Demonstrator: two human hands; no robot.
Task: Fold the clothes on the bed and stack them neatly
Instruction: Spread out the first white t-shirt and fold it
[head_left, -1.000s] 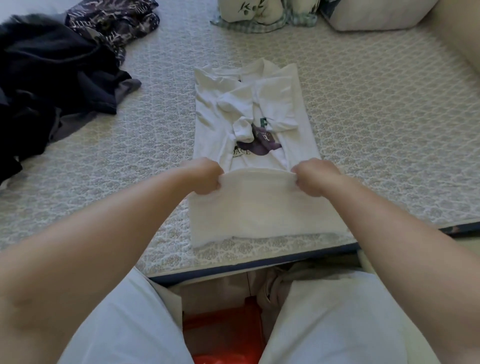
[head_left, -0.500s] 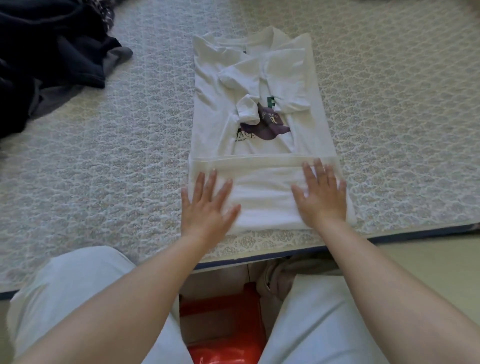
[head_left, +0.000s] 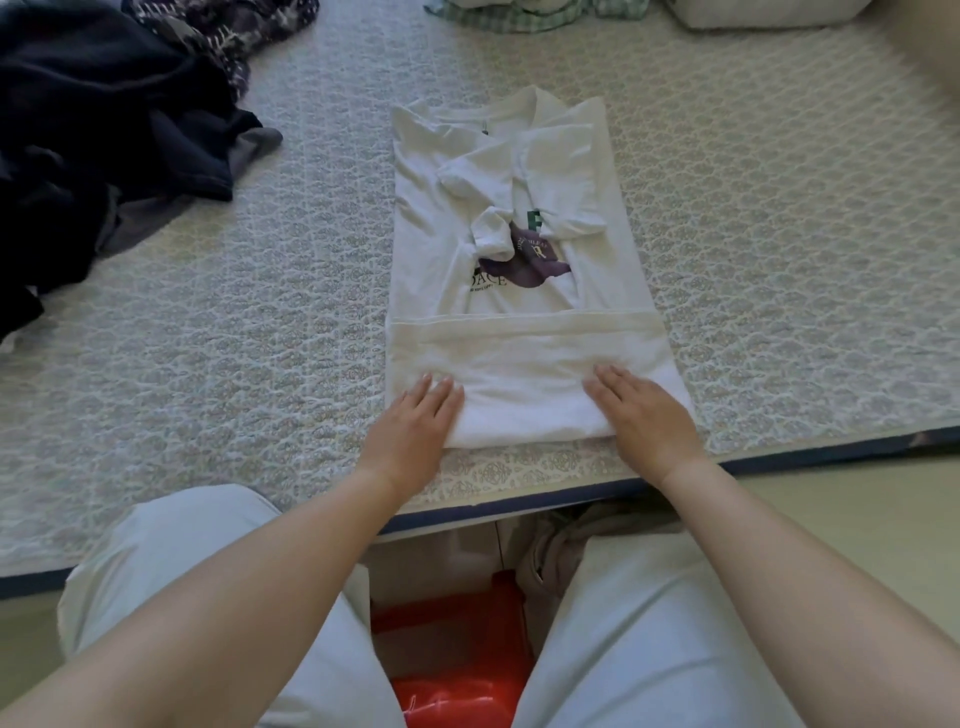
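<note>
A white T-shirt (head_left: 519, 343) with a purple print lies flat on the patterned bed cover (head_left: 234, 338), its sleeves folded inward and its bottom hem turned up over the lower part. My left hand (head_left: 415, 421) rests flat on the near left corner of that folded part, fingers together. On the near right corner my right hand (head_left: 644, 410) also lies flat. Neither hand grips the cloth.
A heap of dark clothes (head_left: 104, 130) sits at the back left, with a patterned dark garment (head_left: 228, 31) behind it. Green checked fabric (head_left: 519, 10) and a pillow lie at the far edge. The bed's edge (head_left: 519, 506) runs just before my knees; something red (head_left: 452, 660) lies on the floor.
Both hands let go of the hem they had carried up over the shirt, pressed flat on the folded part, and have slid back toward its near edge.
</note>
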